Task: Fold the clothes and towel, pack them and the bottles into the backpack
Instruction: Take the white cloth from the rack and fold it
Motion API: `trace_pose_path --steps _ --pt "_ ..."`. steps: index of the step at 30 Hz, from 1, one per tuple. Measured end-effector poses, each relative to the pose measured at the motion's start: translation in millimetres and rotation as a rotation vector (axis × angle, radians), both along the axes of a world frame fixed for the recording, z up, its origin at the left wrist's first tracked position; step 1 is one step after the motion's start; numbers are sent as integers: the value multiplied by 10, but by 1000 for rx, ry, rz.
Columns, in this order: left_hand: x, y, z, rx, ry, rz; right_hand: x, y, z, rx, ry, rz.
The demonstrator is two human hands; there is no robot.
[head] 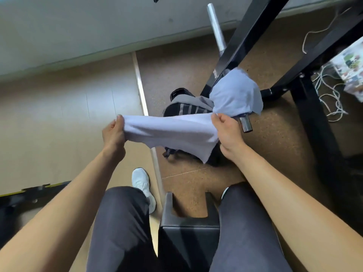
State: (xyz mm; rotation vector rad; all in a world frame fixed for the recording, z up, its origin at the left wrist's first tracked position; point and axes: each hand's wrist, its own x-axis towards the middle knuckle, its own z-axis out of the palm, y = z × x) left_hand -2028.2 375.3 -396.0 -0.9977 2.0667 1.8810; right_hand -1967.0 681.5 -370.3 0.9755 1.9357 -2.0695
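Head view: folding step in hand. Left hand (114, 132) and right hand (225, 132), fingers pinched shut on opposite ends of pale cloth (172, 132), stretched between them; backpack (188, 110) on floor just beyond. Next, probably: bring ends together, keeping edges aligned.

Both arms out fwd, bare; left grip (114, 132) & right grip (225, 130) pinched closed, held apart, level.

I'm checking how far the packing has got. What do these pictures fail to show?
Head view only:
- Backpack: mostly covered by the pale cloth stretched between left hand and right hand; whether it is open cannot be seen.
- Bottles: none visible.
- Cloth's far end: bunched, garment type unclear.
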Motion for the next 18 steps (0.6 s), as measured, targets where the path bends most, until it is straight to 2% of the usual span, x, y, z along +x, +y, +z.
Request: trace_pose_path --steps 2,3,5,8,10,13,16,18 --pt "-144 -55 -128 0 4 -8 -148 -86 -38 -349 45 -20" --pt "-221 -85 -183 -26 14 -28 -213 -113 -72 -451 56 10" --pt "-368 -147 -256 -87 35 -63 -313 -164 -141 -424 53 93" --pt "-500 -233 -236 -86 132 -121 -391 -193 -269 -251 8 195" --pt "-530 -291 -199 -74 259 -195 -438 -173 -305 -47 8 327" --pt "-588 -414 -173 -150 411 -280 -525 -169 -264 497 134 559" --pt "-703 -508 -121 -225 515 -308 -655 -128 -202 934 271 616" --pt "-700 -535 -82 -227 544 -368 -716 -79 -133 1201 284 634"
